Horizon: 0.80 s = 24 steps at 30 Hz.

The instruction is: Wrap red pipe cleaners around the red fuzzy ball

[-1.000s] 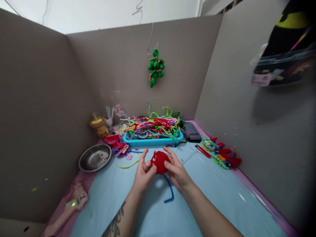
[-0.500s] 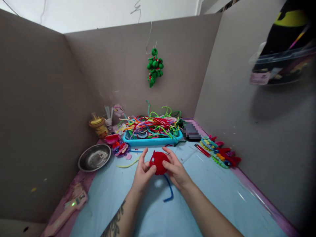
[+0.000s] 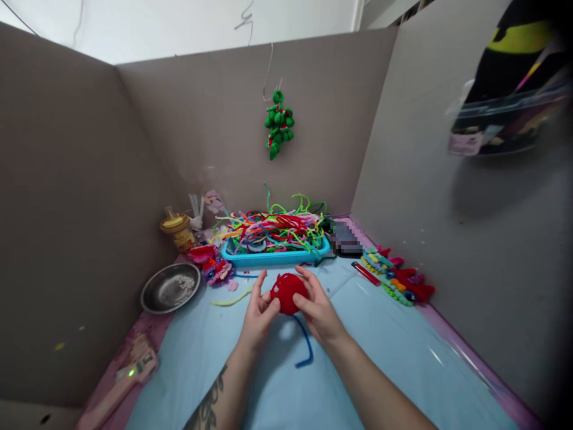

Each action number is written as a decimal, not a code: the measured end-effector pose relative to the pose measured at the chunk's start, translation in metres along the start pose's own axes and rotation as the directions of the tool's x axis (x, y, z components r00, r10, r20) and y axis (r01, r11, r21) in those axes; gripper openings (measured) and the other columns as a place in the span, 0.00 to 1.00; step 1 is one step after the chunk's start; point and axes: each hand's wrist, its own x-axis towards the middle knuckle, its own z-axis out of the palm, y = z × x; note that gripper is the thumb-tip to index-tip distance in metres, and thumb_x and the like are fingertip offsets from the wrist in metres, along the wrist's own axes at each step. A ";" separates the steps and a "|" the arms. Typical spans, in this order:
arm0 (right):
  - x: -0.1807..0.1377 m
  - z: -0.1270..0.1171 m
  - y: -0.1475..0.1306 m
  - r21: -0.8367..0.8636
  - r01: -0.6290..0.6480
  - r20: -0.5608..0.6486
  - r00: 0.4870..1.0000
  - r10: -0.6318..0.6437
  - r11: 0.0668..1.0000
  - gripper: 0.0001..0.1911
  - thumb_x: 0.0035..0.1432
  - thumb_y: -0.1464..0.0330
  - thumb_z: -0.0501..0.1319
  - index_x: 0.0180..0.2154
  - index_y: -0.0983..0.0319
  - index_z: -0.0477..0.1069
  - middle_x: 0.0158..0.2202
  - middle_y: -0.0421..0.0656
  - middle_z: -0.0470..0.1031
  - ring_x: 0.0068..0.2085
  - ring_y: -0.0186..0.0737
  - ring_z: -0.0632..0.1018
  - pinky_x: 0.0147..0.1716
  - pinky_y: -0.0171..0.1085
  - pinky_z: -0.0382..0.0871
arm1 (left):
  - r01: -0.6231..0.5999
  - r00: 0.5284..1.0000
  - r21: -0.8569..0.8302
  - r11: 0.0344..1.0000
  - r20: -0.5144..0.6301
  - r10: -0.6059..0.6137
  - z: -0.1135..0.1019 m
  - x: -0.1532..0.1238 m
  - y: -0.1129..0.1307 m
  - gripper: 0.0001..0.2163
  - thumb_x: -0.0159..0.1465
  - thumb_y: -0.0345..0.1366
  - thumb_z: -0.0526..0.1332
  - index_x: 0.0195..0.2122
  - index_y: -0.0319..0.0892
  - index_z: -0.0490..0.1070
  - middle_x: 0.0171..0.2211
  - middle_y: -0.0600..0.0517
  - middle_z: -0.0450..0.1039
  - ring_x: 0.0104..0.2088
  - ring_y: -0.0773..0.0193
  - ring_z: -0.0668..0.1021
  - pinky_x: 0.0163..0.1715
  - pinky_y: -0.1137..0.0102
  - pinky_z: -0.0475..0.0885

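Observation:
Between both hands is a round red crocheted piece (image 3: 289,292), lifted over the blue table cover (image 3: 188,364). My left hand (image 3: 260,307) grips its left edge, thumb in front, index finger raised. My right hand (image 3: 316,301) pinches the right side with the thumb on its face. The fingers behind the piece are partly hidden. Small pale gaps show near its upper left. A bent blue length of yarn (image 3: 307,346) lies just below the piece; whether it joins it I cannot tell. A yellow-green strand (image 3: 230,298) lies left of my left hand.
Behind the hands stands a blue tray (image 3: 273,258) heaped with colourful yarn. On the left are a metal bowl (image 3: 156,292), a pink glue gun (image 3: 120,388) and a crocheted fish (image 3: 217,269). A red cutter (image 3: 367,273), phone (image 3: 347,239) and more crocheted pieces (image 3: 403,280) lie right.
The view has shifted slightly. Both hands keep their hold on the red piece, which looks turned a little, with its upper left edge closer to the body of the piece.

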 end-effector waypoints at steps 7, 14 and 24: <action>0.002 -0.007 0.006 -0.181 0.127 0.048 0.992 -0.121 0.975 0.34 0.43 0.70 0.68 0.52 0.56 0.61 0.51 0.45 0.66 0.52 0.46 0.69 0.53 0.44 0.61 | 0.010 1.000 -0.069 0.998 -0.004 -0.010 0.002 -0.001 0.006 0.31 0.52 0.34 0.67 0.56 0.44 0.58 0.37 0.48 0.75 0.38 0.59 0.78 0.41 0.68 0.68; -0.001 -0.004 0.004 -0.255 0.166 0.110 0.984 -0.142 0.953 0.34 0.43 0.74 0.66 0.52 0.56 0.60 0.51 0.45 0.67 0.54 0.45 0.68 0.54 0.43 0.60 | 0.033 0.999 -0.049 0.998 -0.021 -0.034 0.002 0.001 0.006 0.27 0.53 0.35 0.66 0.53 0.41 0.59 0.28 0.51 0.75 0.28 0.64 0.77 0.34 0.70 0.68; 0.000 -0.009 0.011 -0.391 0.242 0.200 0.964 -0.175 0.888 0.34 0.46 0.73 0.63 0.55 0.56 0.55 0.54 0.48 0.63 0.57 0.45 0.65 0.56 0.46 0.58 | 0.049 0.999 -0.077 0.996 0.010 -0.049 0.000 -0.001 0.006 0.26 0.55 0.34 0.63 0.54 0.41 0.58 0.32 0.49 0.75 0.32 0.61 0.77 0.38 0.67 0.67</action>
